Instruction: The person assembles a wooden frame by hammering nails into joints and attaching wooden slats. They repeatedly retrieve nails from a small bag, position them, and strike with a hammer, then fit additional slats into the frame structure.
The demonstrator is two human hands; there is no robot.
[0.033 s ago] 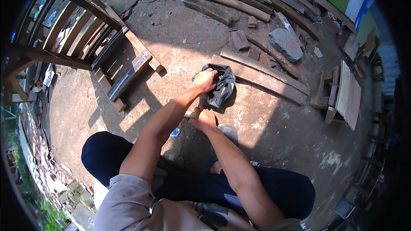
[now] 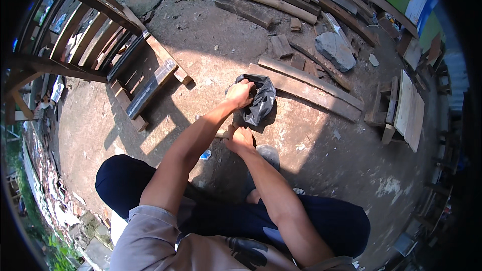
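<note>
My left hand (image 2: 240,94) reaches into the mouth of a crumpled black plastic bag (image 2: 262,103) on the concrete floor. Its fingertips dip into the dark opening, and whatever they touch there is hidden. Just nearer to me, my right hand (image 2: 241,139) is wrapped round a pale, round wooden handle (image 2: 222,134). That handle pokes out to the left of the fist, passing under my left forearm. Its far end is covered, so the kind of tool cannot be made out.
Two long planks (image 2: 311,93) lie just right of the bag, with a grey rock (image 2: 335,51) beyond. A slatted wooden frame (image 2: 95,40) stands at left, a small wooden stool (image 2: 396,110) at right. Poles and timber (image 2: 251,0) are stacked at the back. A blue scrap (image 2: 205,154) lies near my forearm.
</note>
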